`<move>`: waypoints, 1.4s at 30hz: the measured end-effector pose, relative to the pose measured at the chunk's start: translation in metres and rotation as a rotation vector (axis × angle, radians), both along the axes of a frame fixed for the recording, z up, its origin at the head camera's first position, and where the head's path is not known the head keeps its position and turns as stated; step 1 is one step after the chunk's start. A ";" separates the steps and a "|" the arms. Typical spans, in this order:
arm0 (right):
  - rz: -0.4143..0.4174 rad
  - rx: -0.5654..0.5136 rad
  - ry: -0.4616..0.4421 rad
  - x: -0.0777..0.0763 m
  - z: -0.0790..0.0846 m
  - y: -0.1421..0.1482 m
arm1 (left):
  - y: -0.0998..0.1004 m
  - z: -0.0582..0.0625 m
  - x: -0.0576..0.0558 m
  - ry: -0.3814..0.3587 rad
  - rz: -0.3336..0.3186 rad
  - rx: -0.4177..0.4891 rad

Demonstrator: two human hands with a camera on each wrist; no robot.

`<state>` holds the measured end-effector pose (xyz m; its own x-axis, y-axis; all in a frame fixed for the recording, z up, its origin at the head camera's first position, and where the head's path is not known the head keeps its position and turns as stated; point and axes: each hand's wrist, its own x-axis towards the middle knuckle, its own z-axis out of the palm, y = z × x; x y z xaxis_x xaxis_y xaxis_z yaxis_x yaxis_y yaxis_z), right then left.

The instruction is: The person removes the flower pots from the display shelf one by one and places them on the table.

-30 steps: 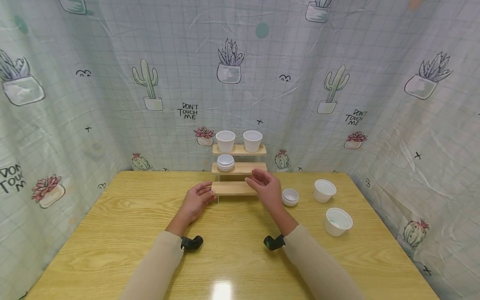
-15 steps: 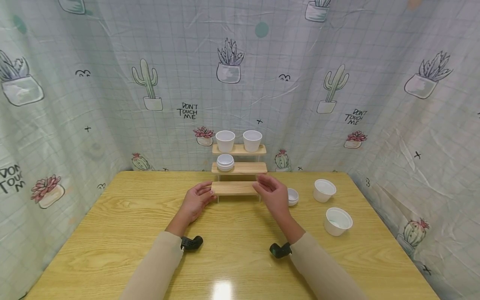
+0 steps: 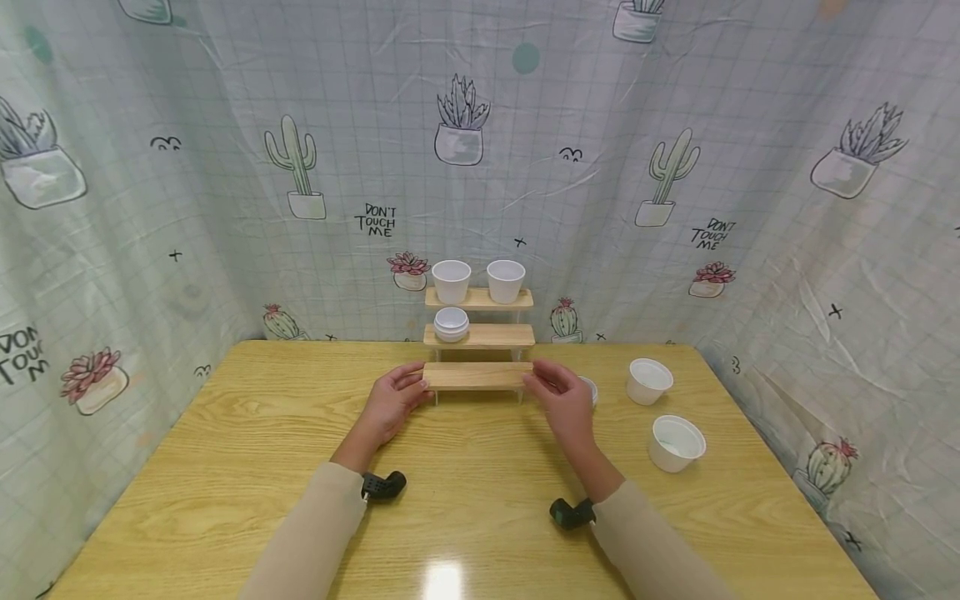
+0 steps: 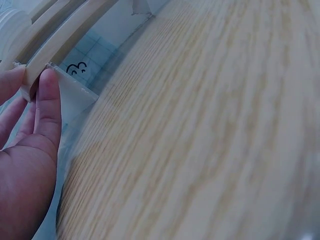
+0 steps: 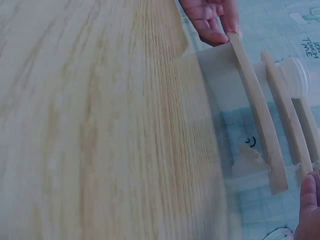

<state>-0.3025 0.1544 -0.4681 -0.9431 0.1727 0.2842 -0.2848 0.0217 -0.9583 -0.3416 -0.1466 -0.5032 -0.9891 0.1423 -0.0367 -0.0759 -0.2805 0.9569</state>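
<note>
"Head view, foreground: what lies nearest?"

"Two beige sleeves [image 3: 307, 533], each with a black device [image 3: 384, 486] at the cuff, over a wood-grain desk [image 3: 465, 467]. To the right stands a white tub [image 3: 677, 444], upright."

"And the hands?"

"Left hand [image 3: 390, 406]: grip clamped on the left end of the lowest board [image 3: 477, 377], fingertips on both sides of it in the left wrist view. Right hand [image 3: 566, 408]: thumb and fingers at the board's right end; whether this grip is clamped or apart, I cannot tell."

"Where is that board?"

"Frontmost on a three-tier stand [image 3: 483, 336], upright at the middle of the desk's far side. Right of it, a white bowl [image 3: 592, 390] is mostly hidden by the right hand; beyond, a second tub [image 3: 649, 382]."

"Farther back?"

"Middle board [image 3: 506, 335]: small white bowls [image 3: 451, 325], apparently stacked, toward its left end. Top board [image 3: 478, 298]: two white cups [image 3: 452, 283], apart. Rearmost: a cactus-print curtain [image 3: 480, 208]."
</note>
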 end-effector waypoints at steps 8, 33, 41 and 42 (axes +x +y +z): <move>-0.075 0.028 0.009 0.004 -0.009 0.010 | 0.000 0.000 0.000 -0.007 0.001 -0.007; -0.216 0.071 -0.073 0.010 -0.010 0.039 | -0.001 -0.001 -0.001 -0.008 -0.006 0.007; -0.260 0.113 -0.119 0.010 -0.009 0.049 | 0.000 0.001 0.000 -0.016 -0.008 0.004; -0.266 0.115 -0.121 0.010 -0.009 0.050 | 0.000 0.001 0.000 -0.015 -0.007 0.004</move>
<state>-0.2927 0.2045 -0.4772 -0.8974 0.3909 0.2046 -0.1388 0.1901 -0.9719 -0.3416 -0.1468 -0.5027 -0.9875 0.1493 -0.0508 -0.0920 -0.2836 0.9545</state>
